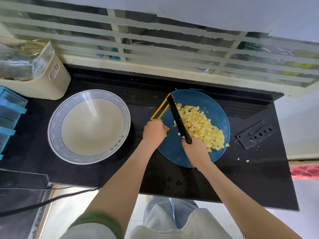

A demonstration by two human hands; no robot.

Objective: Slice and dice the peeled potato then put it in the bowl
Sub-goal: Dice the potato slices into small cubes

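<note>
Gripping the knife [178, 118], the right hand [195, 150] lays its blade against the diced potato [202, 126], probably to corral the pile. The left hand [153, 131] curls onto the blue cutting board [172, 150] rim nearest the empty bowl [55, 118], likely steadying it for transfer.

nothing legible: blue characters [115, 145] on the bowl [55, 128] and a label [53, 71] on the cream bin [57, 88] are blurred.

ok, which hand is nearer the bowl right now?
Left. The left hand is at the left edge of the cutting board, just right of the bowl; the right hand grips the knife farther right, over the board.
</note>
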